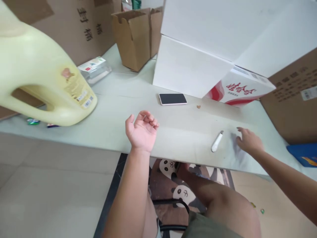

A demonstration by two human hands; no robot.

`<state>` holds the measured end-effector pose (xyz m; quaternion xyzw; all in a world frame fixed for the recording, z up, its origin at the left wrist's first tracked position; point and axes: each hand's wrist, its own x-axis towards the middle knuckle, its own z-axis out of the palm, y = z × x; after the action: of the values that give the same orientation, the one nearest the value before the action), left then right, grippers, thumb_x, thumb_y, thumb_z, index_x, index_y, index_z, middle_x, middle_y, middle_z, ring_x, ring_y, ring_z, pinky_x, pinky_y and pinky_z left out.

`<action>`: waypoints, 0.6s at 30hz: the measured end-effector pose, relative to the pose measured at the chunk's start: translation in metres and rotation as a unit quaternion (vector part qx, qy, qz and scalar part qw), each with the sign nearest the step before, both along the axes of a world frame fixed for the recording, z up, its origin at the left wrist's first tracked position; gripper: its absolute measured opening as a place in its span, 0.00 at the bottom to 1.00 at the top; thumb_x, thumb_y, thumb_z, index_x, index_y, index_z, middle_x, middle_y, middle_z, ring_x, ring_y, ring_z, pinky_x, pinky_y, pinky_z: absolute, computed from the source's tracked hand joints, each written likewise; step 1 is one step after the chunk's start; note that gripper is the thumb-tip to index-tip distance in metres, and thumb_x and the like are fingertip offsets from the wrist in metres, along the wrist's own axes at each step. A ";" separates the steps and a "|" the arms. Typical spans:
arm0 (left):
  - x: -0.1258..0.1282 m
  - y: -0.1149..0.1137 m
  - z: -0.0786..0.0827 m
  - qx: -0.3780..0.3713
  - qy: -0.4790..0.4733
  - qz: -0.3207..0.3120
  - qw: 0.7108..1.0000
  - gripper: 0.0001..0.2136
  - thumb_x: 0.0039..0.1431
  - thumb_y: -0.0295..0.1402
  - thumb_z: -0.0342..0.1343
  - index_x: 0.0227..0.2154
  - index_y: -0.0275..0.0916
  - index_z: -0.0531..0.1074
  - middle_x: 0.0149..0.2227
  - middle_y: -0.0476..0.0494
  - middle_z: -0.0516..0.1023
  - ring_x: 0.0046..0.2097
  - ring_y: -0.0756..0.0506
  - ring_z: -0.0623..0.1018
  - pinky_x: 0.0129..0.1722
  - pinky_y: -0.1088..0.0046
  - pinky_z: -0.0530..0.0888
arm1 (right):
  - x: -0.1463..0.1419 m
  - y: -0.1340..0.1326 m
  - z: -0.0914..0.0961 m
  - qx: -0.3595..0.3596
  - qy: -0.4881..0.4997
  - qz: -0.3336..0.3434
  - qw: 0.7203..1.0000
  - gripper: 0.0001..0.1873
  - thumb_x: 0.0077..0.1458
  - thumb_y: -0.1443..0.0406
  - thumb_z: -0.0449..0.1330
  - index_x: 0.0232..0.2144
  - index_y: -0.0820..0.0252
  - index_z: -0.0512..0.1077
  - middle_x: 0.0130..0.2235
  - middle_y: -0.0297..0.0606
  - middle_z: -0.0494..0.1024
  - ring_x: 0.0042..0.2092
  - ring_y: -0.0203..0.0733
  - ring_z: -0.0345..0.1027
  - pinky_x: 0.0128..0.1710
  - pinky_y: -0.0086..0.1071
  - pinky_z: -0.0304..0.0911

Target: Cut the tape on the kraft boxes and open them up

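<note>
My left hand (143, 131) is palm up over the front part of the table (119, 109), its fingers loosely curled and nothing in it. Beyond it lies a smartphone (172, 99) with a dark screen and a pale rim. My right hand (249, 140) hovers near or rests on the tabletop at the right, fingers apart and bent downward; I see nothing held. Just left of that hand is a white utility knife (217, 141), with a short piece of blade showing at its far end. A small brown scrap (198, 106) sits right of the phone.
A large yellow jug (49, 72) stands at the left, beside a clear plastic package (95, 69). Brown cardboard boxes (135, 39) and a large white box (190, 62) line the back. A red-and-white carton (240, 87) and a blue packet (303, 153) are at the right.
</note>
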<state>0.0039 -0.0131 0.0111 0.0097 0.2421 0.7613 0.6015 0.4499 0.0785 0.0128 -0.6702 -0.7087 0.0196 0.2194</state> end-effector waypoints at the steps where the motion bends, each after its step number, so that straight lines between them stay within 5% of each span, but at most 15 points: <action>1: -0.009 -0.001 -0.001 0.000 0.000 0.007 1.000 0.22 0.63 0.53 0.51 0.26 0.40 0.74 0.25 0.48 0.67 0.25 0.50 0.69 0.28 0.72 0.70 | -0.017 0.006 0.009 0.022 0.005 0.021 1.000 0.08 0.45 0.58 0.61 0.30 0.46 0.65 0.29 0.43 0.71 0.32 0.56 0.65 0.37 0.54 0.61; 5: -0.037 -0.007 -0.005 0.001 -0.031 0.036 0.999 0.19 0.62 0.49 0.52 0.26 0.40 0.74 0.25 0.48 0.66 0.26 0.50 0.68 0.29 0.72 0.71 | -0.117 0.039 0.029 0.072 0.008 0.146 0.987 0.07 0.50 0.59 0.59 0.34 0.46 0.70 0.32 0.41 0.75 0.33 0.52 0.68 0.37 0.50 0.65; 8: -0.049 -0.008 -0.010 0.007 -0.052 0.052 0.997 0.17 0.61 0.48 0.53 0.27 0.41 0.74 0.26 0.48 0.66 0.27 0.49 0.68 0.31 0.71 0.71 | -0.226 0.073 0.027 0.060 0.006 0.264 0.963 0.10 0.50 0.61 0.62 0.37 0.49 0.74 0.34 0.37 0.77 0.35 0.47 0.72 0.39 0.45 0.71; 12: -0.057 -0.003 -0.017 0.011 -0.050 0.040 0.998 0.16 0.59 0.49 0.55 0.27 0.42 0.75 0.25 0.48 0.64 0.28 0.48 0.67 0.32 0.69 0.69 | -0.398 0.121 0.037 0.057 0.042 0.406 0.911 0.26 0.52 0.69 0.63 0.54 0.51 0.73 0.60 0.41 0.75 0.44 0.46 0.78 0.50 0.47 0.76; 16: -0.067 0.001 -0.022 0.014 -0.048 0.032 0.998 0.16 0.57 0.49 0.57 0.26 0.42 0.76 0.23 0.48 0.62 0.28 0.47 0.66 0.33 0.68 0.68 | -0.527 0.176 0.070 0.067 -0.051 0.347 0.934 0.41 0.53 0.77 0.61 0.68 0.55 0.61 0.77 0.44 0.49 0.60 0.63 0.75 0.59 0.62 0.70; 18: -0.074 0.002 -0.023 0.017 -0.055 0.038 0.998 0.16 0.56 0.49 0.58 0.25 0.41 0.77 0.23 0.48 0.61 0.27 0.48 0.65 0.32 0.70 0.68 | -0.557 0.207 0.081 0.097 -0.058 0.300 0.947 0.38 0.59 0.72 0.54 0.71 0.61 0.57 0.75 0.47 0.52 0.62 0.64 0.73 0.58 0.57 0.67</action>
<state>-0.0697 -0.0116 -0.0123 -0.0315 0.1955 0.7871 0.5842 -0.1067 0.2858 0.0942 -0.4024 -0.8867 -0.0232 0.2263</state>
